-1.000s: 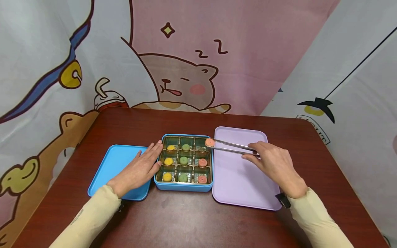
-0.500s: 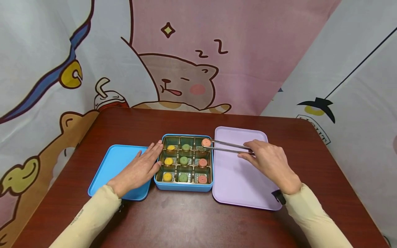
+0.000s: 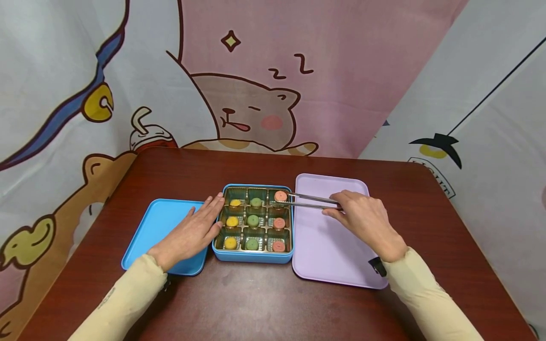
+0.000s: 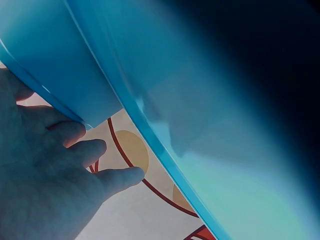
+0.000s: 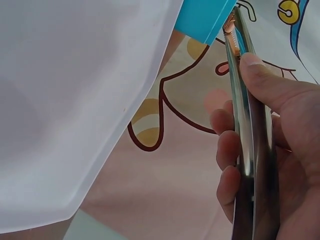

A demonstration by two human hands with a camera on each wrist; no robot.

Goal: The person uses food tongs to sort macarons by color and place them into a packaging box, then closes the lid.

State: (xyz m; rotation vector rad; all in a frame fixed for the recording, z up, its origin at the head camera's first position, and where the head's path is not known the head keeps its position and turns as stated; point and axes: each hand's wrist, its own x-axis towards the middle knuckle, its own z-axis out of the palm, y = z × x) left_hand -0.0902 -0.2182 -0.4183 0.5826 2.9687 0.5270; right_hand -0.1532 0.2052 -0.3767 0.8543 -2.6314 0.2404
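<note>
Nine little compartments in the blue box (image 3: 252, 258), and from my remote seat I count nine round cakes: yellow ones down the column nearest the blue lid (image 3: 159, 232), green down the middle, pink down the side nearest the lilac tray (image 3: 328, 255). The pink cake (image 3: 280, 195) at the far corner of the box on the tray side is the one in play. It sits over its compartment, pinched between the tips of the metal tongs (image 3: 313, 202).

My right hand (image 3: 364, 222) is over the lilac tray, just beside the box, with thumb and fingers (image 5: 227, 150) curled round the tongs and squeezing them nearly closed on the cake. The right wrist view shows the steel arms running up past my thumb to the box edge.

My left hand (image 3: 192, 232) lies flat with straight fingers (image 4: 112, 177), resting on the blue lid and touching the box's wall. It grips nothing.

Everything sits on the dark red worktop (image 3: 264, 303). Only writing I can read is "zZ" on the cartoon backdrop (image 3: 256, 71) beyond the box.
</note>
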